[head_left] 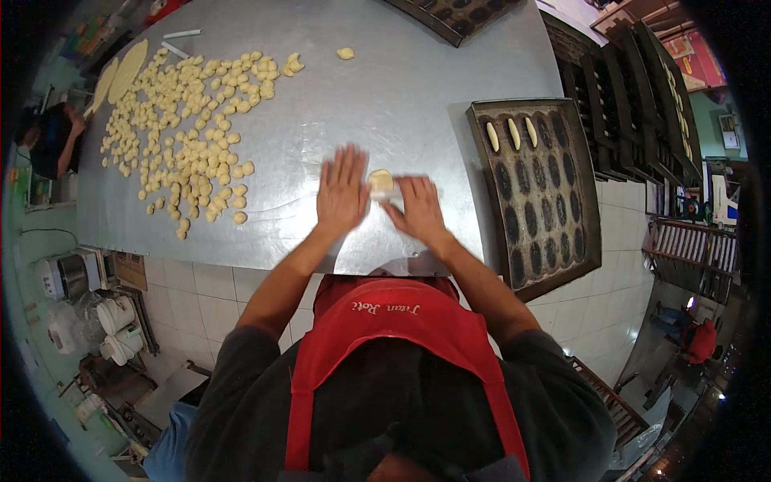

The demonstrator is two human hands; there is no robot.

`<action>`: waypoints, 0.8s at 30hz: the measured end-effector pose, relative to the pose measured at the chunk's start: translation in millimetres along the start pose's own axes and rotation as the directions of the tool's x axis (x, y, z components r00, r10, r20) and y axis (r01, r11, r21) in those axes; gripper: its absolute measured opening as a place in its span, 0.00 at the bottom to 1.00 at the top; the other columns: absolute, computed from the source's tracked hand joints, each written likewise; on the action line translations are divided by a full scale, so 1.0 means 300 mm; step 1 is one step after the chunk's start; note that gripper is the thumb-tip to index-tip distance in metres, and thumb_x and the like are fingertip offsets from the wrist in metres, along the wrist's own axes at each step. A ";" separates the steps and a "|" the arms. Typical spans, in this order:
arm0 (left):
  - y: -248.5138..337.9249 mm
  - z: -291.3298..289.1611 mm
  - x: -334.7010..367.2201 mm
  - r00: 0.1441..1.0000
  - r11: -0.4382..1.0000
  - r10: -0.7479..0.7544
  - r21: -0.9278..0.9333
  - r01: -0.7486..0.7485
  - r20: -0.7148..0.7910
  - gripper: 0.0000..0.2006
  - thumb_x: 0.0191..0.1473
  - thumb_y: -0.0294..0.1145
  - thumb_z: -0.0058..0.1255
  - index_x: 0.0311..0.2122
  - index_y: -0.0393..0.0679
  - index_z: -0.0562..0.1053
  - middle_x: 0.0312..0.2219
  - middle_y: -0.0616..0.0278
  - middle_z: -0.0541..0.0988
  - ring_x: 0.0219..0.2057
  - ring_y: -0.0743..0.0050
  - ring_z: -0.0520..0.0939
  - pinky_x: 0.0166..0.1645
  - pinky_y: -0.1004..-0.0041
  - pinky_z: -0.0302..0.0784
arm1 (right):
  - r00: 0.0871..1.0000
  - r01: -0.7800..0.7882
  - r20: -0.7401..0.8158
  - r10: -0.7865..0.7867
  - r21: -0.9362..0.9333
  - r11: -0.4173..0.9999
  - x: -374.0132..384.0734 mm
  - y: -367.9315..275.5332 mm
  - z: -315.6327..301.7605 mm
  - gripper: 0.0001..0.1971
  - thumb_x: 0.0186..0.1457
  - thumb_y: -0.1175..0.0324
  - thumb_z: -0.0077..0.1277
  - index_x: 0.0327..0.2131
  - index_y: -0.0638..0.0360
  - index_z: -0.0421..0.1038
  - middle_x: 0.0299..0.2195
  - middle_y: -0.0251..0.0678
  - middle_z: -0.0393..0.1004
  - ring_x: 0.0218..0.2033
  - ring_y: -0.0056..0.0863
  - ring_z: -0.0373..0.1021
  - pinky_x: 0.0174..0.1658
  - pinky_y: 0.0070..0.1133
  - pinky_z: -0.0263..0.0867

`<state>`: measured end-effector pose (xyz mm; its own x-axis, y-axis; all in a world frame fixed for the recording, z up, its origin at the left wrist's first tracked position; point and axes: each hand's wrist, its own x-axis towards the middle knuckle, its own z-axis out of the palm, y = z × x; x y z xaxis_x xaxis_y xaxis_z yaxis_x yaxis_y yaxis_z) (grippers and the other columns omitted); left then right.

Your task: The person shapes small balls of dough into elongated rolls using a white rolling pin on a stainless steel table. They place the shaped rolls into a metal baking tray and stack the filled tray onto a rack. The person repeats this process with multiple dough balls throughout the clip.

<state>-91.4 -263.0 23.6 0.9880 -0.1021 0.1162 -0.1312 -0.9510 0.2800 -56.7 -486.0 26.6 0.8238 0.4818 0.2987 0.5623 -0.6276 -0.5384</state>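
At the table's near edge, a small flattened piece of dough (380,178) lies between my hands. A short white rolling pin (385,195) crosses its near side. My right hand (417,207) is closed over the pin's right part, the thumb toward the dough. My left hand (343,193) is palm down with fingers stretched out, slightly blurred, just left of the dough and by the pin's left end. Whether its palm touches the pin is hidden. Many small dough balls (205,153) cover the left of the metal table (313,104).
A dark moulded baking tray (590,233) at the right edge holds three long dough pieces (514,134). Stacked trays (630,96) stand beyond it. Flat dough sheets (127,71) and two white sticks (182,34) lie far left. Another person (52,140) is at the left edge.
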 end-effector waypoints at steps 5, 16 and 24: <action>0.100 -0.001 -0.253 0.942 0.956 0.271 -0.170 -0.240 0.196 0.38 0.72 0.44 0.47 0.78 0.31 0.56 0.79 0.39 0.55 0.81 0.45 0.54 0.83 0.53 0.47 | 0.972 -0.235 0.075 0.224 0.206 0.950 -0.094 0.067 -0.005 0.14 0.53 0.70 0.71 0.43 0.55 0.82 0.42 0.41 0.78 0.50 0.47 0.73 0.53 0.44 0.68; 0.126 0.008 -0.195 0.990 0.934 0.135 -0.330 -0.140 -0.037 0.31 0.66 0.33 0.57 0.69 0.26 0.67 0.66 0.35 0.70 0.67 0.37 0.73 0.73 0.53 0.69 | 0.984 0.176 0.032 -0.173 -0.168 0.970 -0.099 -0.050 0.040 0.27 0.55 0.75 0.56 0.61 0.59 0.77 0.60 0.46 0.76 0.58 0.46 0.71 0.58 0.42 0.66; 0.048 -0.074 -0.180 0.998 0.807 0.036 -0.587 -0.064 -0.058 0.13 0.65 0.28 0.58 0.52 0.35 0.80 0.50 0.43 0.83 0.54 0.40 0.82 0.58 0.51 0.80 | 0.960 -0.205 0.204 0.192 0.042 0.978 0.217 -0.050 0.138 0.16 0.57 0.66 0.60 0.48 0.62 0.81 0.50 0.49 0.82 0.53 0.49 0.73 0.59 0.49 0.66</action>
<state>-148.5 -264.7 42.4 0.9761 -0.1191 0.1817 -0.2167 -0.5897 0.7780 -14.6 -419.9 21.4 0.8843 0.4664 0.0222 0.3780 -0.6870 -0.6206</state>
